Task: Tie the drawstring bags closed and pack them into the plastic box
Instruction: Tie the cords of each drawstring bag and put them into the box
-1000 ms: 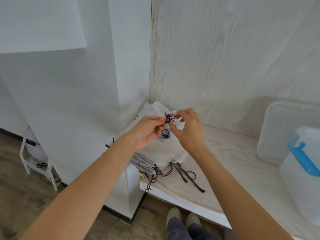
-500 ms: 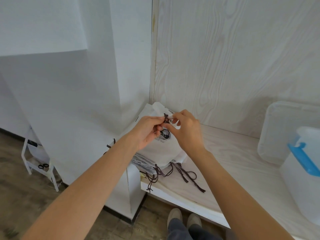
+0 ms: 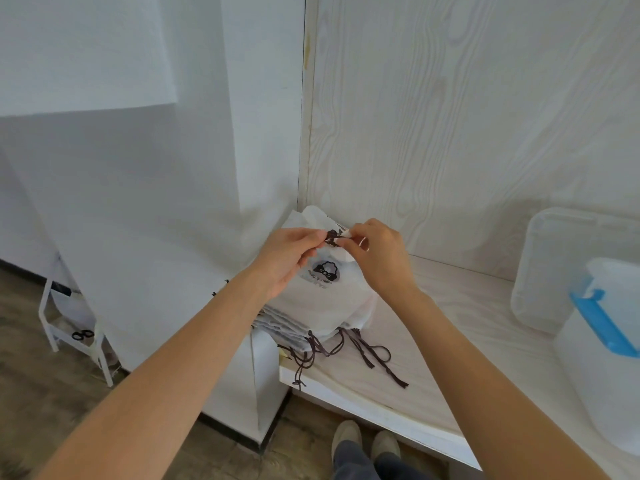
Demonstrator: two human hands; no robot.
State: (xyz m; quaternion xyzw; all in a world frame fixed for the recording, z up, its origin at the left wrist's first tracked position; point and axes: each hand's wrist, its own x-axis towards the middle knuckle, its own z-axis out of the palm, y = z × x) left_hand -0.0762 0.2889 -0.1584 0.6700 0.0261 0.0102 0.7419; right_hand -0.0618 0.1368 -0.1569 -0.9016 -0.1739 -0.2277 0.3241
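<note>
— Both hands have drifted a little higher since a second ago, and the bag's printed logo, half hidden behind the fingers then, now shows in full.

— What has the left hand [image 3: 289, 258] got?

— Its thumb and fingertips pinch the dark cord [image 3: 332, 236] at the gathered mouth of the bag [image 3: 325, 292]. The other fingers are curled under.

— And the right hand [image 3: 375, 252]?

— Same spot, from the other side: thumb and forefinger pinch the cord and a bit of white cloth at the mouth. The two sets of fingertips almost touch over the knot. Whether the knot is finished I cannot tell.

— Where is the bag?

— Held up by its mouth, its lower part resting on the stack [image 3: 287, 329] of flat bags at the near left corner of the shelf [image 3: 450, 344], by the wood-grain wall. Loose cords [image 3: 367, 355] from the stack trail over the shelf, and one hangs off the front edge.

— The box?

— The box [image 3: 602, 362], with a blue clip, stands at the right edge of the shelf, well apart from the hands. Its lid [image 3: 554, 268] leans on the wall just behind it.

— Anything else?

— Scissors [image 3: 82, 335] on a small white rack on the floor at left, and shoes [image 3: 363, 441] below the shelf edge.
</note>
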